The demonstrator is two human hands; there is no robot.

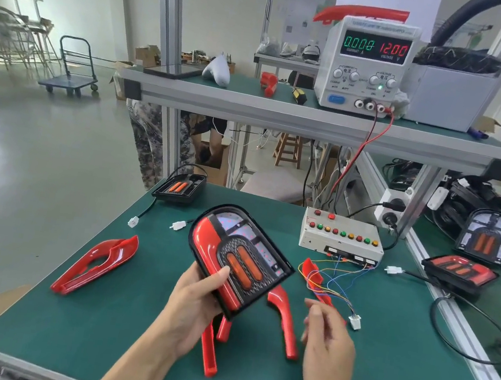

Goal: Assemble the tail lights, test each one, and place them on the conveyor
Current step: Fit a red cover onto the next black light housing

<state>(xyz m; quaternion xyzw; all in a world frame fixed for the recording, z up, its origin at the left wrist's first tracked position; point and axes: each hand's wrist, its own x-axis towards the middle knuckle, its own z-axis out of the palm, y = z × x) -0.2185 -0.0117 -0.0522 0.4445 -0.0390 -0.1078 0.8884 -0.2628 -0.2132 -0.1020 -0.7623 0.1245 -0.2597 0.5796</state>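
Left hand [195, 308] grips the tail light [240, 261] by its lower edge, right hand [328, 348] hovers loose-fingered and empty, so I'd keep it tilted steady while plugging into the white connector [355, 322].

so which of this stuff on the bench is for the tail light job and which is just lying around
For the job: tail light held in left hand; red trim pieces; button test box; power supply.

Lying about: white glove; yellow-black tool; platform trolley; wooden stool.

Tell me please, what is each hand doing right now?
Left hand: holding the red-and-black arched plastic tail light.
Right hand: open, holding nothing.
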